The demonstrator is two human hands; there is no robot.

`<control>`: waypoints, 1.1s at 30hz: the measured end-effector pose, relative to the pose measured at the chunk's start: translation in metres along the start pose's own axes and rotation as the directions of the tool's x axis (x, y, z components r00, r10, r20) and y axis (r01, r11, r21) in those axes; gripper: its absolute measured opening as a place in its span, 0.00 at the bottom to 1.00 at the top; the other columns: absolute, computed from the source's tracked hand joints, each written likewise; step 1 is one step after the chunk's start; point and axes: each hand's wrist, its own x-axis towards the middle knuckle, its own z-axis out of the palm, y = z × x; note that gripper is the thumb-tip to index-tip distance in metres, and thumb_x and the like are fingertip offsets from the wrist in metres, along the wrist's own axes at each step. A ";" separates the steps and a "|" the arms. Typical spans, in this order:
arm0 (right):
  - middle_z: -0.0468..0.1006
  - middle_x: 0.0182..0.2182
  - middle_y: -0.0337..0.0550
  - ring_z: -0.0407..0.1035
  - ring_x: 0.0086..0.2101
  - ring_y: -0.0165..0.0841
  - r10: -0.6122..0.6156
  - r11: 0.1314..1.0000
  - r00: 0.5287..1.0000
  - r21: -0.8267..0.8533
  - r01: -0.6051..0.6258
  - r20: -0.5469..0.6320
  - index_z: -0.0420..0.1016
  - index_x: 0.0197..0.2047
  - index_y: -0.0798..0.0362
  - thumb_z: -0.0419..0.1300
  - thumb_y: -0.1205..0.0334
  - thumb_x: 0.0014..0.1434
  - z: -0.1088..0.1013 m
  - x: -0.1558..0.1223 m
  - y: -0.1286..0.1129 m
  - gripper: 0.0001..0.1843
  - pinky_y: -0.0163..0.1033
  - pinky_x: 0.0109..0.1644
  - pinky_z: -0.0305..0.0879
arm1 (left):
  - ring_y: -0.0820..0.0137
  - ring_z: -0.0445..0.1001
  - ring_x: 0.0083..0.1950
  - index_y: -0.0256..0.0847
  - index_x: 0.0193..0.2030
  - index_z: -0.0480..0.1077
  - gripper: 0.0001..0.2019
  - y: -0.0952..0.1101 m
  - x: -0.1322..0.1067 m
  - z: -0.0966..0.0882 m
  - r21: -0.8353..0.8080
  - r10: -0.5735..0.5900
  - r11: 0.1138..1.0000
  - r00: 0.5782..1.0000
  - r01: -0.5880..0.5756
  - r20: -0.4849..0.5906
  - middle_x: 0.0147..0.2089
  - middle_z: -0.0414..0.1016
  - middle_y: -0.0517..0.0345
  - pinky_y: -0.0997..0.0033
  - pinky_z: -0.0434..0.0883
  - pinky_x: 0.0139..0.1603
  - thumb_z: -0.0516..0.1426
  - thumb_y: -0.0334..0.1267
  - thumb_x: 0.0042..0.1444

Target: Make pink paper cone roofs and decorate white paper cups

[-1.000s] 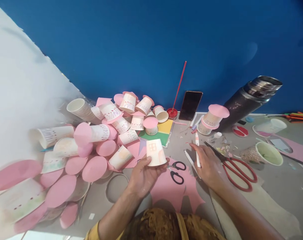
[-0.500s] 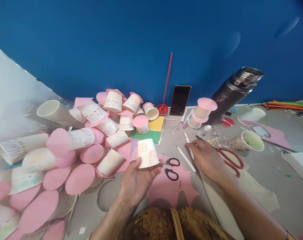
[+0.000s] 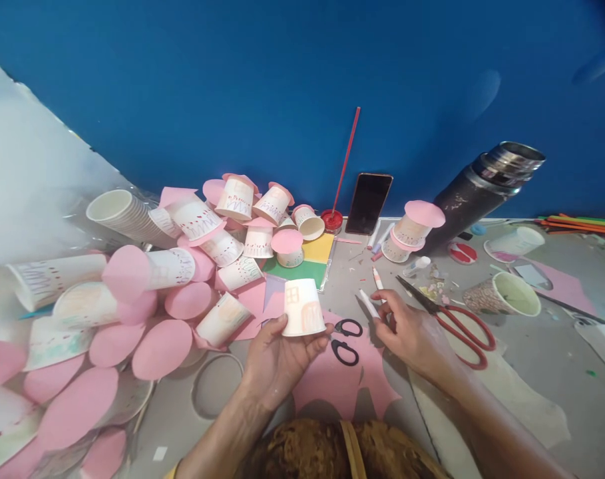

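My left hand grips an upturned white paper cup with an orange window and door drawn on it, held just above the table. My right hand rests on the table to the right, its fingers pinched on a white marker. A second white marker with a pink tip lies just beyond the fingers. Small black-handled scissors lie on a pink paper scrap between my two hands.
A heap of decorated cups with pink paper discs fills the left. Red-handled scissors, a patterned cup, a dark flask, a phone against the blue wall and a red lid with stick stand right and behind.
My right hand let go of the pink-tipped marker and shifted left onto the other white marker, lifting its near end. The left hand keeps the cup almost still.
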 end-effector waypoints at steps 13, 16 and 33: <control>0.80 0.37 0.46 0.73 0.30 0.35 0.088 0.353 0.969 0.902 -0.247 0.231 0.80 0.49 0.45 0.78 0.61 0.46 -0.008 -0.003 0.004 0.26 0.39 0.32 0.72 | 0.53 0.82 0.46 0.31 0.52 0.74 0.21 -0.004 0.005 -0.007 0.003 0.020 1.000 0.994 -0.021 0.110 0.42 0.82 0.43 0.61 0.75 0.46 0.62 0.46 0.58; 0.78 0.32 0.43 0.70 0.28 0.32 0.096 0.355 0.982 0.917 -0.184 0.160 0.81 0.45 0.47 0.74 0.54 0.54 -0.003 -0.005 -0.002 0.16 0.37 0.29 0.68 | 0.51 0.82 0.46 0.28 0.50 0.74 0.22 -0.004 0.004 -0.006 0.018 -0.023 1.000 0.992 0.021 0.123 0.42 0.82 0.39 0.60 0.75 0.47 0.61 0.47 0.59; 0.76 0.25 0.38 0.62 0.23 0.28 0.214 0.318 0.962 0.943 0.096 -0.170 0.82 0.43 0.48 0.68 0.50 0.62 -0.001 -0.007 -0.016 0.12 0.36 0.26 0.57 | 0.53 0.82 0.49 0.24 0.55 0.73 0.28 -0.012 0.000 -0.001 0.090 -0.087 0.993 0.985 0.074 0.149 0.47 0.81 0.34 0.60 0.75 0.50 0.56 0.53 0.66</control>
